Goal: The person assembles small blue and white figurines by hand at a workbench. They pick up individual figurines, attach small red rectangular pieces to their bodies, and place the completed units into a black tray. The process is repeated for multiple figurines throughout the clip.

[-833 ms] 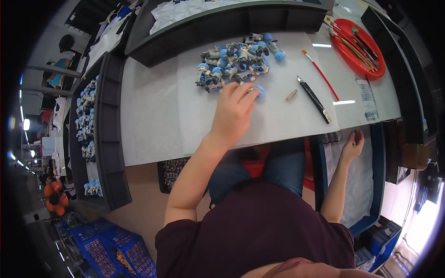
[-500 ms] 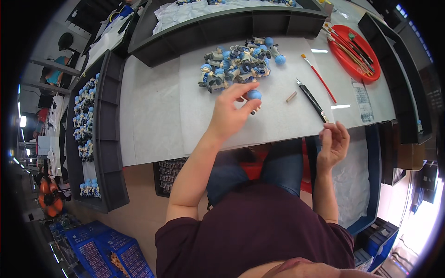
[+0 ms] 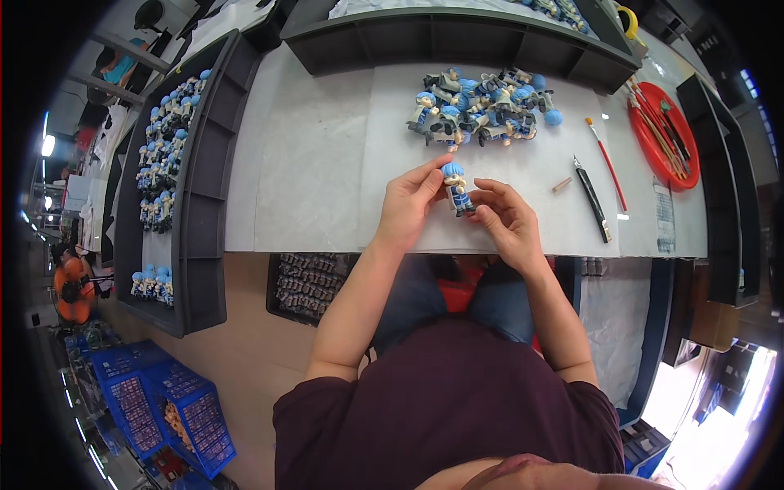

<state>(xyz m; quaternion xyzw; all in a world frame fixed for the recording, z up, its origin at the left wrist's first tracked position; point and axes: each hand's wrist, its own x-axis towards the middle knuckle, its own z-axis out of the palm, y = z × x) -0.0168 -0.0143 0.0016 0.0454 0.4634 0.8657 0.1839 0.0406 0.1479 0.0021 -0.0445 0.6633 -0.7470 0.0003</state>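
Upright between my hands is a small figurine (image 3: pixel 456 191) with blue hair and a blue and white outfit. My left hand (image 3: pixel 410 206) is closed on its side, thumb and fingers pinching it near the head and body. My right hand (image 3: pixel 512 224) is close by on the other side, fingers curved and apart, its thumb tip near the figurine's feet; whether it touches is hard to see. Just beyond lies a pile of similar figurines (image 3: pixel 482 106) on the white sheet covering the table.
Right of my hands lie a black pen-like knife (image 3: pixel 592 200), a short stub (image 3: pixel 562 184) and a red-handled brush (image 3: pixel 608 167). A red oval tray (image 3: pixel 692 167) holds brushes. Grey bins stand at the far side (image 3: pixel 457 45) and left (image 3: pixel 196 220), the left one with figurines.
My right hand has come from beside the knife to the figurine. My left hand has drawn the figurine nearer and turned it so its front shows. The whole view has shifted.
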